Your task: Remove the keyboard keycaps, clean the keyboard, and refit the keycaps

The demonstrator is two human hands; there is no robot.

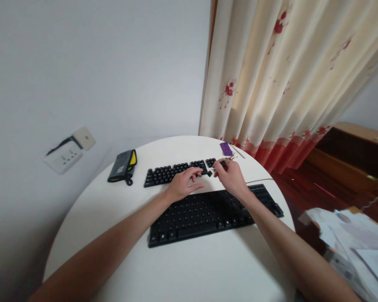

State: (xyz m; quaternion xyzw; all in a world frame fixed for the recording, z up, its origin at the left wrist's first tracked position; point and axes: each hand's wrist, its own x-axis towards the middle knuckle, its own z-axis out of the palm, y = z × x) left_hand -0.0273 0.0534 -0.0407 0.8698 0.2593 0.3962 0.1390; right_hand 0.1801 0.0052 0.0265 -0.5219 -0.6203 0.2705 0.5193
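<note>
A black keyboard (204,209) lies across the table below my hands, many of its keys seemingly stripped of their caps, though the bottom row still has them. Behind it, loose black keycaps (164,174) stand in rows laid out like a keyboard. My left hand (185,183) reaches over these rows with its thumb apart, fingertips at a few keycaps (209,173) near the gap. Pinched in my right hand (230,178) is a small black-handled tool (223,163); thin wire-like ends stick out beyond the fingers. Its exact kind is too small to make out.
On the round white table (126,256) are a grey and yellow pouch (121,167) at left, a purple card-like item (226,149) and a thin stick (238,151) at the back. A cable (260,180) runs right. Wall and curtain (258,84) border the far side.
</note>
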